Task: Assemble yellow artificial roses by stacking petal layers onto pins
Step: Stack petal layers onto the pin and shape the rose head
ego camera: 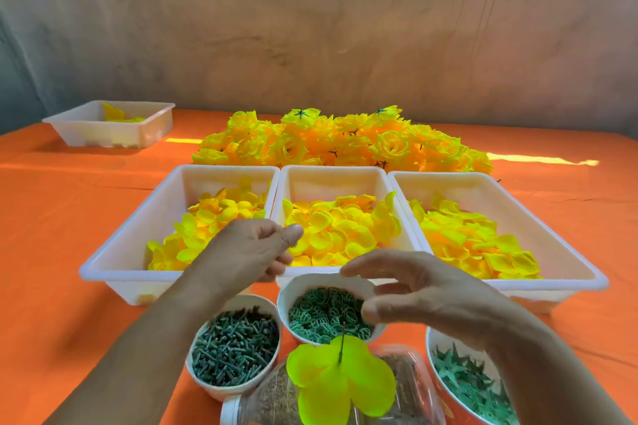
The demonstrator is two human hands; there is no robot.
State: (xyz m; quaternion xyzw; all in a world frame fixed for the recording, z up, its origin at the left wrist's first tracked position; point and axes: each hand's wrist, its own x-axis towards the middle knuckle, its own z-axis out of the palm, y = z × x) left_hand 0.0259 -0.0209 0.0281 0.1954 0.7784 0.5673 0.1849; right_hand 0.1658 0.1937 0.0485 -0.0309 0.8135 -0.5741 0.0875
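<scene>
L hand (pixel 255 248) reaches up-frame over the spot where the left tray (pixel 121 274) meets the mid tray (pixel 331 183). Fingers are curled, thumb out toward the loose petals (pixel 345 228); can't tell if it pinches anything. R hand (pixel 424 290) hovers over the ring bowl (pixel 300 283), fingers spread & relaxed, nothing seen in it.

Task's thing is a pin (pixel 341 343) w/ one lime petal layer (pixel 340 383) on it. It sits at bottom centre of frame, below both hands and apart from both. Its long axis runs nearly straight up-frame, tip toward the ring bowl. What props it is hidden by the layer.

Next layer prob. comes from the mid tray, just up-right of the L thumb, so L hand is nearer the petals. R hand is nearer the pin & rings. Any new piece would have to come back down-frame and drop along the pin's axis, hole over tip.

Finished roses (pixel 341 141) are heaped behind the trays on the orange tabletop (pixel 69 217).
</scene>
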